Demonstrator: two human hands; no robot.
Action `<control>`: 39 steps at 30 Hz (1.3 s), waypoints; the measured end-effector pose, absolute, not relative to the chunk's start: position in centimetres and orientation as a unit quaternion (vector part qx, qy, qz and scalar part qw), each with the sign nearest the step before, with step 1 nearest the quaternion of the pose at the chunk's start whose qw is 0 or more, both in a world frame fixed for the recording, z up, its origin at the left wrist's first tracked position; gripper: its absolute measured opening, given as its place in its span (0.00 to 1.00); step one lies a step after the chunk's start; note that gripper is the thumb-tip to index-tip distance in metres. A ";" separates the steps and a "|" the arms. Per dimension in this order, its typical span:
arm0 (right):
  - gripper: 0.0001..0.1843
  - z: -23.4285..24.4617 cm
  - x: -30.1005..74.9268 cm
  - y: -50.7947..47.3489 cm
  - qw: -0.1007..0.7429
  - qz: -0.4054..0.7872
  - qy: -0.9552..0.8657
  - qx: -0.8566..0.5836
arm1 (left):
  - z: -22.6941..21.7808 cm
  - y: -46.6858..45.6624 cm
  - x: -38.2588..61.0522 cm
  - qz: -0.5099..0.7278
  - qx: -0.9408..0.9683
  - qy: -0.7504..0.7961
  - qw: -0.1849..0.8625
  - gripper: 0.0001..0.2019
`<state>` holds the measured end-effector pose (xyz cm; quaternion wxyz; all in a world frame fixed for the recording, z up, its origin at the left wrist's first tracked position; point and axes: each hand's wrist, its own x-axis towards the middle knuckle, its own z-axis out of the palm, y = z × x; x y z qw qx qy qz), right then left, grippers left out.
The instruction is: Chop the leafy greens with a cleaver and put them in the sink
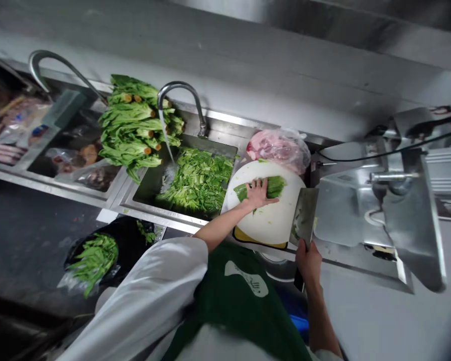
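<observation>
My left hand [258, 194] lies with spread fingers on a bunch of leafy greens [275, 187], pressing it against the round white cutting board [281, 220]. In my right hand [308, 260] is the handle of a cleaver [304, 213]. Its broad blade is raised by the board's right edge, apart from the greens, with wet bits stuck to it. To the left of the board, cut greens [203, 180] fill a sink [143, 193] under running water. Whole heads of leafy greens [135, 125] are stacked beyond, their cut stems facing right.
Bagged raw meat [280, 149] sits behind the board. A metal slicer [361, 200] stands close on the right. A curved faucet [180, 87] arches over the sink. Another sink [78, 168] holds bagged food. On the floor, a black-lined bin [93, 258] contains leaves.
</observation>
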<state>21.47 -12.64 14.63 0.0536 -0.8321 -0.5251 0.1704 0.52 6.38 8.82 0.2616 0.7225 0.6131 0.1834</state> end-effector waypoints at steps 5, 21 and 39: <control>0.20 13.5 23.9 -15.0 0.010 0.181 -0.484 -0.856 | 7.1 7.9 -0.3 0.095 0.797 0.525 0.282 0.40; 0.17 17.1 19.9 -11.1 -0.122 0.235 -0.674 -0.689 | 8.8 -0.8 -3.4 0.256 0.820 0.462 0.221 0.15; 0.16 15.0 17.9 -5.2 -0.173 0.299 -0.674 -0.653 | 2.9 -1.2 0.4 0.223 0.814 0.460 0.276 0.16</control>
